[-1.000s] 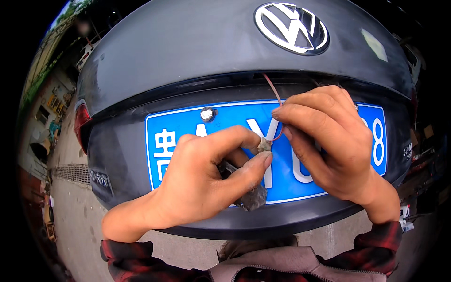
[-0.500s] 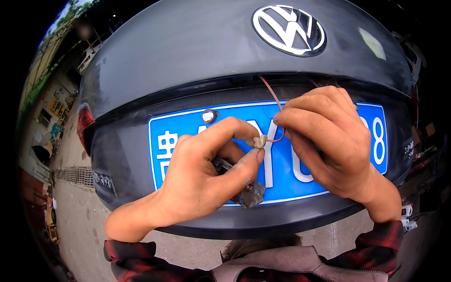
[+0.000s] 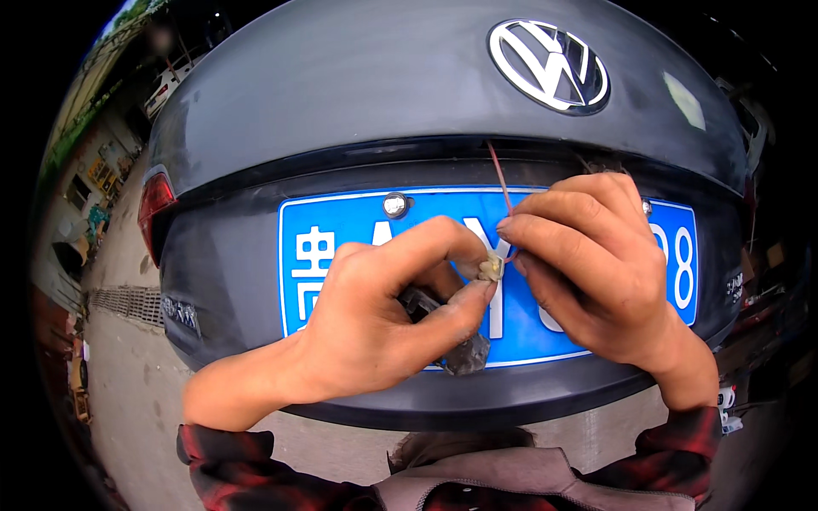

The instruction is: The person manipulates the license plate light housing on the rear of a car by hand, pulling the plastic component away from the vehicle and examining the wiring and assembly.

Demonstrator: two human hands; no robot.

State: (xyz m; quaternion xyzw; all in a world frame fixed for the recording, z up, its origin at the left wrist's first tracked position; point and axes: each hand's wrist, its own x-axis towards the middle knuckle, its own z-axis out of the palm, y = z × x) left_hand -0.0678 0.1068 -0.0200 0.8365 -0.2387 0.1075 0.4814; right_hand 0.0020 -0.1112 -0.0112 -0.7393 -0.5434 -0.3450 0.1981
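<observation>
Between the thumb and forefinger of my left hand [image 3: 375, 307] is a small off-white piece [image 3: 491, 268], perhaps a plug or bulb holder. A grimy dark plastic part [image 3: 467, 354] rests in the same hand, mostly covered by the fingers. Just to the right, my right hand [image 3: 596, 264] pinches a thin reddish wire [image 3: 498, 170], which comes down from under the car's boot lid and runs toward the pale piece. Both hands are in front of the blue number plate [image 3: 341, 213].
Above the plate is the grey boot lid [image 3: 341, 94] with a round emblem [image 3: 550, 66]. A red tail light [image 3: 157, 203] is at the left. A floor grate [image 3: 128, 302] lies left of the car, and white bottles [image 3: 728, 409] stand at lower right.
My right fingertips are now closer to the pale piece, and less of the wire shows between the hands. The whole view has shifted slightly.
</observation>
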